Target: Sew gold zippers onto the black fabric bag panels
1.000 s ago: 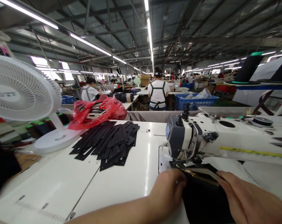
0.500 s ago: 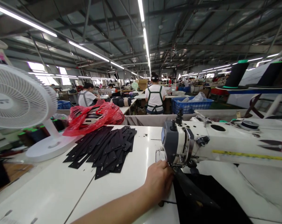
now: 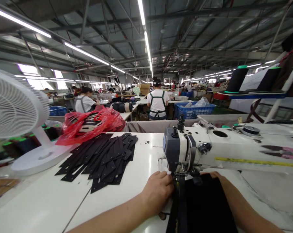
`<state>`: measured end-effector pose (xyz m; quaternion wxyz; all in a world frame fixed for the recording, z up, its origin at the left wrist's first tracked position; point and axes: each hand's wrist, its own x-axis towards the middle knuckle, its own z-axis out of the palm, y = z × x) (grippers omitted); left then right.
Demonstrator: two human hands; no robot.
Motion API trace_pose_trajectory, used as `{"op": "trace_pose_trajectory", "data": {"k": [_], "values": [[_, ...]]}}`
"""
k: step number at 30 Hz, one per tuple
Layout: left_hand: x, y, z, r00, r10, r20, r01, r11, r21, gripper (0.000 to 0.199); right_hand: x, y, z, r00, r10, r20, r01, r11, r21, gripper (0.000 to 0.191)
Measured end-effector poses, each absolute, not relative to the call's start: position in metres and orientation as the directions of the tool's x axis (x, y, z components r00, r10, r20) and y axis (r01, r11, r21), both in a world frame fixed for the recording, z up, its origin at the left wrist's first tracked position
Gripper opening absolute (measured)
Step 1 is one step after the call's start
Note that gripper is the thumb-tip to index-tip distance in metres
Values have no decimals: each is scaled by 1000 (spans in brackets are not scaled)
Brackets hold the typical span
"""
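Note:
A black fabric piece (image 3: 207,204) lies under the head of a white sewing machine (image 3: 224,142) and hangs toward me. Along its left side runs a narrow black strip (image 3: 182,204). My left hand (image 3: 159,191) is closed at the left of the needle area, by the strip's edge; its fingertips are hidden, so what they hold cannot be made out. My right hand (image 3: 213,176) reaches behind the fabric's far right edge, mostly covered by the cloth, its fingers hardly visible. Many flat black strips (image 3: 107,158) are piled on the white table (image 3: 127,200).
A white fan (image 3: 17,106) stands at the left beside a red plastic bag (image 3: 93,124). Thread cones (image 3: 236,79) sit on a stand at the right. Pink-handled snips (image 3: 282,152) rest on the machine. Beyond are a blue basket (image 3: 195,110) and people seated at tables.
My right arm has come into view at the fabric's right edge. The fabric, earlier skewed to the right, now hangs straighter. My left hand remains beside the needle area; the whole view has shifted slightly.

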<state>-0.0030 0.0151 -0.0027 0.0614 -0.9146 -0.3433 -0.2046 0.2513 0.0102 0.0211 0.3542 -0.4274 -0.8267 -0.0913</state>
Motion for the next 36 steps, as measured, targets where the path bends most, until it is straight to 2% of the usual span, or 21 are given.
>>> {"op": "trace_pose_trajectory", "data": {"k": [3, 6, 10, 13, 15, 18, 21, 23, 25, 27, 29, 31, 34, 36], "values": [[-5, 4, 4, 669, 653, 355, 684, -728, 50, 3, 263, 34, 18, -319, 850, 419, 702, 509, -498, 40], [-4, -4, 9, 633, 718, 291, 725, -681, 102, 4, 264, 42, 17, -234, 956, 177, 606, 286, -742, 46], [1, -4, 10, 624, 743, 241, 754, -654, 65, 5, 265, 42, 18, -220, 975, -35, 449, 69, -891, 50], [5, -3, 8, 623, 752, 216, 763, -645, 46, 6, 269, 45, 15, -275, 946, -173, 434, -38, -900, 49], [6, -3, 8, 622, 755, 209, 763, -644, 52, 6, 271, 50, 13, -289, 929, -231, 475, -70, -877, 46], [5, -5, 10, 614, 761, 212, 767, -638, 69, 7, 275, 52, 12, -232, 951, -204, 525, -54, -849, 41], [4, -6, 11, 588, 780, 214, 782, -616, 93, 5, 279, 42, 16, -121, 972, -200, 549, -102, -830, 49], [4, -6, 11, 575, 788, 223, 785, -607, 122, 4, 281, 32, 20, -76, 976, -204, 624, -113, -773, 53], [3, -5, 11, 565, 791, 234, 783, -604, 150, 4, 280, 25, 21, -103, 993, -63, 761, 38, -648, 45], [3, -5, 12, 558, 793, 242, 783, -601, 164, 4, 278, 24, 19, -197, 961, 192, 867, 262, -424, 36], [4, -5, 14, 552, 795, 250, 785, -597, 166, 3, 278, 28, 14, -294, 870, 397, 899, 392, -195, 32], [5, -6, 14, 542, 800, 259, 790, -590, 170, 4, 278, 32, 8, -353, 809, 470, 905, 422, -46, 32], [6, -8, 11, 496, 818, 290, 804, -559, 201, 4, 271, 29, 3, -372, 771, 517, 908, 418, 29, 37], [6, -8, 7, 464, 821, 334, 800, -550, 240, 4, 257, 17, 3, -446, 670, 594, 870, 481, 111, 38]]}}
